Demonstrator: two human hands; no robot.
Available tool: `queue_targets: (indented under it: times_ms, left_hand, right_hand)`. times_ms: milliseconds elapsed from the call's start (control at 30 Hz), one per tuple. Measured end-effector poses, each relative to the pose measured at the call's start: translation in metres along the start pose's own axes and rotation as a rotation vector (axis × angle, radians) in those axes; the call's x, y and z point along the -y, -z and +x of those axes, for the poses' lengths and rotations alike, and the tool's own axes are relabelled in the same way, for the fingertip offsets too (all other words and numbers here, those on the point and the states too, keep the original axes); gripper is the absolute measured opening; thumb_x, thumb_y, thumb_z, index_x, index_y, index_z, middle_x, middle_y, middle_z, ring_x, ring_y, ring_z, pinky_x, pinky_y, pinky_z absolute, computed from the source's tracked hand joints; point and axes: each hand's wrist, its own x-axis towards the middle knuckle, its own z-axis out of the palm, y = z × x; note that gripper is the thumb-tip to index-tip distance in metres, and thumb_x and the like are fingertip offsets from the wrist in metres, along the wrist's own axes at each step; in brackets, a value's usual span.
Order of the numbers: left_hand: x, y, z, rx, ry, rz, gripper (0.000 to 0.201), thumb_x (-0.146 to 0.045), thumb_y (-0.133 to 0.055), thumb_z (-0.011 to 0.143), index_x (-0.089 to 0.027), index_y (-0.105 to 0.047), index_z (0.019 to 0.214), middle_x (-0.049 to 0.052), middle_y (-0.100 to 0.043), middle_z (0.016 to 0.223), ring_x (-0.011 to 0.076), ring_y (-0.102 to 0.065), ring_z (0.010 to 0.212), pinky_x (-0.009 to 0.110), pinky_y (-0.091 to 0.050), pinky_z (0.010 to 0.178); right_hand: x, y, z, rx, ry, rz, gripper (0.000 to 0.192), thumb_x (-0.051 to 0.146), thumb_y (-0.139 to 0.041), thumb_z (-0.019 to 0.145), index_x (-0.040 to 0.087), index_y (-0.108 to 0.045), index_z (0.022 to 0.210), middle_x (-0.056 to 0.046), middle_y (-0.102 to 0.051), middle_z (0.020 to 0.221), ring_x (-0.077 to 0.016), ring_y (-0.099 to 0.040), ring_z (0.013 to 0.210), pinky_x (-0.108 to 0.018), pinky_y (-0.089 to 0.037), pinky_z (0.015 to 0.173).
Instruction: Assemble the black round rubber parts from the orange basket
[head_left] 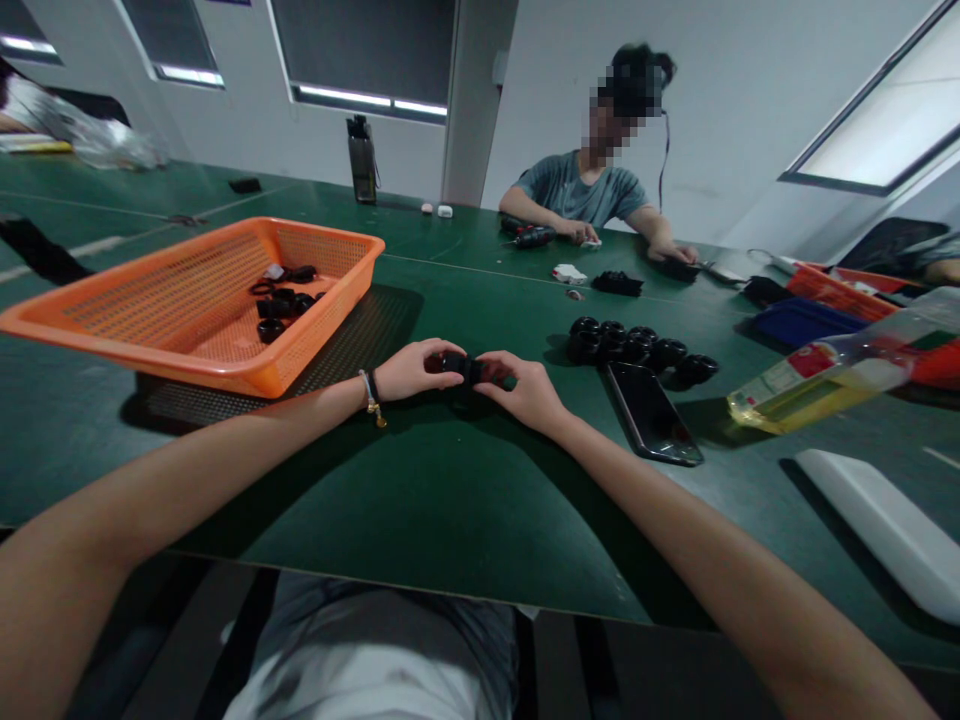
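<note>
Being gripped from both ends, a small black part (pixel 466 368) is being held just above the green table (pixel 420 510), in front of the orange basket (pixel 196 300) and to its right. Most of the part is being covered by fingers, so its shape cannot be made out. The left hand (pixel 411 370) is being kept clenched on the part's left end, wrist bent inward, a bracelet (pixel 370 396) being worn on it. The right hand (pixel 525 388) is being kept closed on the part's right end, fingertips curled over the top. Both forearms are being stretched forward and angled toward each other; the upper arms are being cut off by the bottom edge.

Right of the basket, beyond the hands, a cluster of black round parts (pixel 639 348) is lying; about seven are being counted, though overlap is making this uncertain. One dark phone (pixel 651 412) is lying face up just beside that cluster. Inside the basket, several more black parts (pixel 283 296) are being seen, too tangled to be counted. Far right of the basket, one clear bottle (pixel 832 372) with yellow liquid is lying on its side, and one white object (pixel 885 528) is being cut off at the edge.

Across the table from the basket, one other person (pixel 592 185) is being seen seated, both hands resting on the table.
</note>
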Motion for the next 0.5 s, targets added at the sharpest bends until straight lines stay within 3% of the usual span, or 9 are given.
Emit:
queue_targets:
  times_ms: [500]
  left_hand:
    - [-0.0001,0.0002,-0.0002,-0.013,-0.006,0.028,0.041,-0.037,-0.062,0.07,-0.012,-0.058,0.103,0.008,-0.061,0.099,0.0156,-0.056,0.083,0.027,-0.045,0.073]
  right_hand:
    - [-0.0005,0.0002,-0.0015,-0.017,0.051,0.004,0.031,0.021,-0.067,0.069,0.019,-0.059,0.099,-0.001,-0.066,0.077,-0.0142,-0.062,0.068,-0.029,-0.051,0.066]
